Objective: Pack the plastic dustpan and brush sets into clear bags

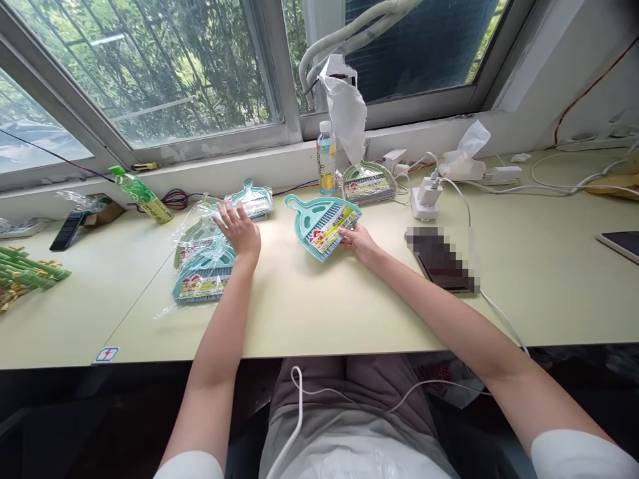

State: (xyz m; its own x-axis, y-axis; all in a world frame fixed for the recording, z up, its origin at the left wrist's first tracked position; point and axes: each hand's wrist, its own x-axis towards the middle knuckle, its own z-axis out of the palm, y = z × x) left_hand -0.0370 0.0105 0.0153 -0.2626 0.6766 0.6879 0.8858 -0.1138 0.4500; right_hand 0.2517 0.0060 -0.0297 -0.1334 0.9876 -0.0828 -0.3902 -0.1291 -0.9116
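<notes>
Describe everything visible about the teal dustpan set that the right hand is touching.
The dustpan set is a small teal piece that looks like plastic, with a short handle ending in a hanging hole that points up-left toward the window. A small brush with pale bristles nests in the pan, under a colourful printed label. It lies flat on the pale yellow desk, unwrapped, apart from the wrapped sets to its left. The right hand has its fingertips on its lower right edge; the grip looks light, more touch than clasp.

Dustpan set (323, 228) right of wrapped stack (204, 266)
</notes>
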